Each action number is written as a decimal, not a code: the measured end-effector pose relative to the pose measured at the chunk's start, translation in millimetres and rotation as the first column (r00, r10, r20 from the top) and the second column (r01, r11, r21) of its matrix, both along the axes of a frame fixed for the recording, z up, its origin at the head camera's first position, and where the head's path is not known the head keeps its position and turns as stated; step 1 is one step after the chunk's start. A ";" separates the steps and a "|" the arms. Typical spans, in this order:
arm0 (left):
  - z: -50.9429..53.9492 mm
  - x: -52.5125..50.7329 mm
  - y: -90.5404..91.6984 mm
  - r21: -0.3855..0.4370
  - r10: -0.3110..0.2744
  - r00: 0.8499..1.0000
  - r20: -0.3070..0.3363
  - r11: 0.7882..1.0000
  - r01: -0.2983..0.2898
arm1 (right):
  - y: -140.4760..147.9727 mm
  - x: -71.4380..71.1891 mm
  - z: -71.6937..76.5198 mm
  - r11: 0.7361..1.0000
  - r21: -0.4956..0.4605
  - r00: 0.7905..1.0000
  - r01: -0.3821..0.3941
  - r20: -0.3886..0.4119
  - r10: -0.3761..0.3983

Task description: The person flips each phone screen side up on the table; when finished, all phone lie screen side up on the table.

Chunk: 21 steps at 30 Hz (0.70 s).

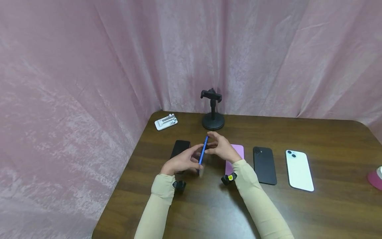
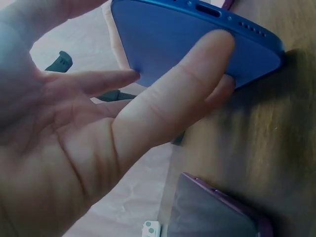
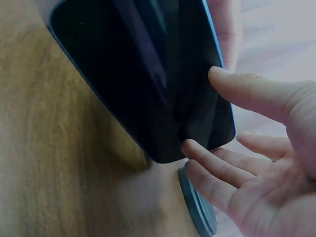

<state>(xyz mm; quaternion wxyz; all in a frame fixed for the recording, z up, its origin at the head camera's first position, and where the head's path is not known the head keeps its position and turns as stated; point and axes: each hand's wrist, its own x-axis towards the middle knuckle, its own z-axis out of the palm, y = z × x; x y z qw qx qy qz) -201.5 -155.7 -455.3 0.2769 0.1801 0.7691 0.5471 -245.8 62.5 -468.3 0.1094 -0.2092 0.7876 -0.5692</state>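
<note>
A blue phone (image 1: 203, 150) stands on edge, raised above the table between both hands. My left hand (image 1: 183, 162) grips its near part; in the left wrist view the thumb of that hand (image 2: 84, 128) lies across the blue back (image 2: 168, 42), near the port end. My right hand (image 1: 222, 148) holds the far part. The right wrist view shows the dark screen (image 3: 133, 89), with the right hand's (image 3: 261, 182) thumb at one long edge and fingertips at the end. Left of it lies a dark phone (image 1: 180, 147), partly behind the left hand.
A purple phone (image 1: 238, 150) lies partly under the right wrist, with a black phone (image 1: 265, 166) and a white phone (image 1: 299, 171) further right. Behind stand a black phone holder (image 1: 213, 121) and a white folded stand (image 1: 165, 122). A pink object (image 1: 374, 179) sits far right.
</note>
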 end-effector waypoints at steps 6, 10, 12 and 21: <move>6.2 0.8 -2.6 0.014 0.018 1.000 0.019 1.000 -0.018 | -7.4 -0.2 -3.2 0.996 0.082 0.998 0.032 -0.055 -0.028; 7.7 1.9 -4.9 0.009 0.012 1.000 0.019 1.000 -0.012 | -10.3 -0.3 -8.8 0.994 0.104 0.998 0.034 -0.065 -0.027; 8.4 2.8 -5.5 0.006 0.007 1.000 0.015 1.000 -0.008 | -11.2 0.7 -10.3 0.993 0.114 0.998 0.032 -0.064 -0.025; 6.3 3.0 -3.9 0.018 0.043 0.998 0.046 0.999 -0.044 | -13.2 3.4 -10.8 0.972 0.229 0.994 0.051 -0.110 -0.027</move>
